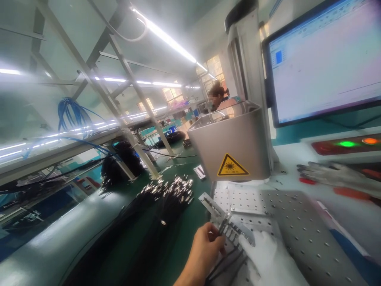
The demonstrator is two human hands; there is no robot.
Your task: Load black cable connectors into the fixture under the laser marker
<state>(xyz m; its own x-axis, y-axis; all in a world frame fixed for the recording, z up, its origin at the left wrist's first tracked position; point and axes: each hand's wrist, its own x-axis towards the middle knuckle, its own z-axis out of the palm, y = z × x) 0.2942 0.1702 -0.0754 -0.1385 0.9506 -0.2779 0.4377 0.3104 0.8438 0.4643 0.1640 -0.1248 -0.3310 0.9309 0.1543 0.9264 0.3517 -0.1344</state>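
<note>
A slotted metal fixture (212,207) lies at a tilt over the edge of a perforated metal plate (256,202). Several cable connectors (232,232) sit side by side in its slots, and their black cables (229,262) trail toward me between my hands. My left hand (205,250) is bare and pinches a cable end at the fixture's middle; the fingers partly hide it. My right hand (269,254), in a white glove, has its fingertips against the near right end of the fixture; its grip is blurred, so I cannot tell how closed it is.
Bundled black cables with metal connectors (178,188) lie on the green table at left. A metal laser housing (232,143) with a warning sign stands ahead. A monitor (324,59), lit buttons (347,144) and a grey glove (330,174) are at right. A person (222,99) is beyond.
</note>
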